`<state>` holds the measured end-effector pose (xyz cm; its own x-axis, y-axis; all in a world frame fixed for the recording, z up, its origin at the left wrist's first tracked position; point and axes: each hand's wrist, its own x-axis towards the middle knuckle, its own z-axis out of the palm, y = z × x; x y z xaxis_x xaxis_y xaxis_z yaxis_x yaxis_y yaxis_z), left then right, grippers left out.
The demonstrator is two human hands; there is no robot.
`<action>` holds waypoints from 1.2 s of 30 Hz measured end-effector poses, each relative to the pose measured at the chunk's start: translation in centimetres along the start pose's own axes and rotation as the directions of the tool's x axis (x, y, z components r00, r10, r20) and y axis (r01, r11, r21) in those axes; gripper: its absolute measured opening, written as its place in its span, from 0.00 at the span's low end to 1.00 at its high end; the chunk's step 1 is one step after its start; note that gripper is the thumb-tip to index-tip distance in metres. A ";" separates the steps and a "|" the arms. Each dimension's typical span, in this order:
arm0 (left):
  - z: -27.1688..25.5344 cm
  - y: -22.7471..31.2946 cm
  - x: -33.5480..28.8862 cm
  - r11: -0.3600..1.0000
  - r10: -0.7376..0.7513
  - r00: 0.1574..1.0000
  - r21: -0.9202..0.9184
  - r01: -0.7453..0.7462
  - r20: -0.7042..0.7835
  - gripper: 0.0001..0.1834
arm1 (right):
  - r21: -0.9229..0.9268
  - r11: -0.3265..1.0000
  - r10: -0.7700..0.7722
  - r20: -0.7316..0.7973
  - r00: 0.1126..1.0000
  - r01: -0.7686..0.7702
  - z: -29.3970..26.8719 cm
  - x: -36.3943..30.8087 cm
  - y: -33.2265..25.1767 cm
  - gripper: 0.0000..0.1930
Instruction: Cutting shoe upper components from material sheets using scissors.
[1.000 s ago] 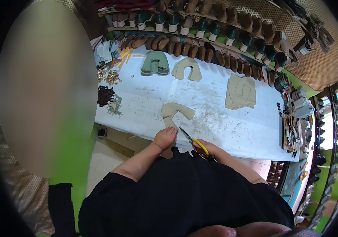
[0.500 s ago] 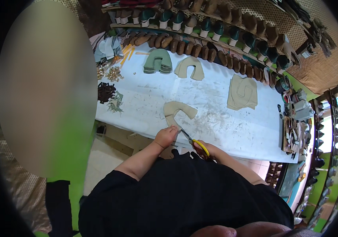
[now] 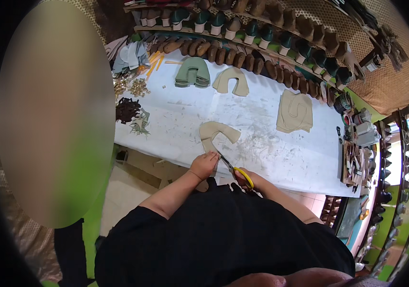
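A beige U-shaped piece [image 3: 219, 128], leather or fabric, lies at the front edge of the white-covered table [image 3: 175, 124]. My left hand [image 3: 204, 165] grips its near end, fingers pressed together on it. Yellow-handled scissors [image 3: 243, 176] are in my right hand [image 3: 248, 180], held low at the table's edge. Their blades point up and left to the piece's near end, beside my left fingertips. Whether the blade tips are around the material is too small to tell. My right fingers are partly hidden behind the handles.
Farther back lie a stack of green U-shaped pieces [image 3: 193, 72], a beige U-shaped stack [image 3: 232, 81] and beige sheets [image 3: 294, 111]. Green scraps [image 3: 141, 123], dark bits [image 3: 127, 110] and small gold-coloured parts [image 3: 139, 87] sit at left. Shoe lasts [image 3: 239, 59] and heeled shoes [image 3: 218, 23] line the back.
Both hands, the beige piece and the scissors keep nearly the same places. The whole view has shifted very slightly.
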<state>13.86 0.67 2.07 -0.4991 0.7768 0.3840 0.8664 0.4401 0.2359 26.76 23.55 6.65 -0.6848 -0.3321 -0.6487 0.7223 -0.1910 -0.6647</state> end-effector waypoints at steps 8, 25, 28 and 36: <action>-0.3 -0.4 -0.2 0.998 0.062 0.998 -0.033 -0.061 0.005 0.15 | -0.049 0.999 0.011 -0.034 0.999 -0.013 -0.2 0.2 0.2 0.22; 0.0 -0.4 -0.5 0.994 0.045 0.997 -0.094 -0.051 -0.070 0.11 | -0.109 0.993 0.020 -0.129 0.991 -0.035 0.7 -0.2 0.7 0.21; -0.2 -0.1 -0.4 0.994 0.048 0.997 -0.094 -0.053 -0.053 0.12 | -0.116 0.992 0.031 -0.158 0.987 -0.050 0.6 -0.3 0.9 0.21; -0.4 0.1 -0.5 0.992 0.051 0.998 -0.110 -0.055 -0.033 0.15 | -0.337 0.932 0.038 -0.268 0.963 -0.131 1.3 -0.3 0.5 0.21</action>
<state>14.20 0.16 2.29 -0.4543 0.7831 0.4247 0.8855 0.3447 0.3116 27.43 22.35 7.03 -0.6577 -0.0792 -0.7491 0.7303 0.1765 -0.6599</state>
